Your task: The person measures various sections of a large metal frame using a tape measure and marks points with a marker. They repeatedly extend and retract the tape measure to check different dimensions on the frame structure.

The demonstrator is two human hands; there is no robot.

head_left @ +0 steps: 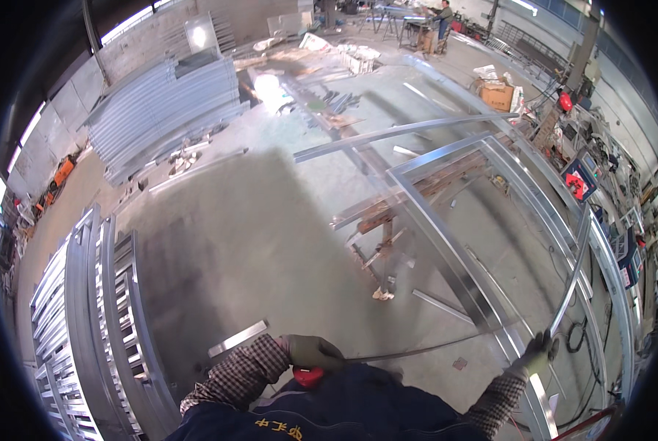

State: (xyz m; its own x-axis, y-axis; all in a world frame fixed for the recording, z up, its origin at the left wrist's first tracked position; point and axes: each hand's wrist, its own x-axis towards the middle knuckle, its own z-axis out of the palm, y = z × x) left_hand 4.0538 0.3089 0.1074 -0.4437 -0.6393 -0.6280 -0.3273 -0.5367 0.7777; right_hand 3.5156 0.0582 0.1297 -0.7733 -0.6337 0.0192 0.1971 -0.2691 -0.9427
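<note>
Head view: right hand (539, 354) grips metal bar (570, 287); left hand (314, 351) curls by red object (308, 378), grip unclear. Loosened grip could drop bar onto metal frame (440, 235).

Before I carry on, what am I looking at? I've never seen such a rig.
No machine: this is a person at work, filmed by a head-worn fisheye camera looking down, so straight edges bend. The gloved left hand is at a rounded red object; the gloved right hand is at the lower end of a slim metal bar. I cannot tell how firm either grip is. A rectangular metal frame stretches ahead on the right; ladder-like metal frames are at left. A metal strip lies on the grey floor.
</note>
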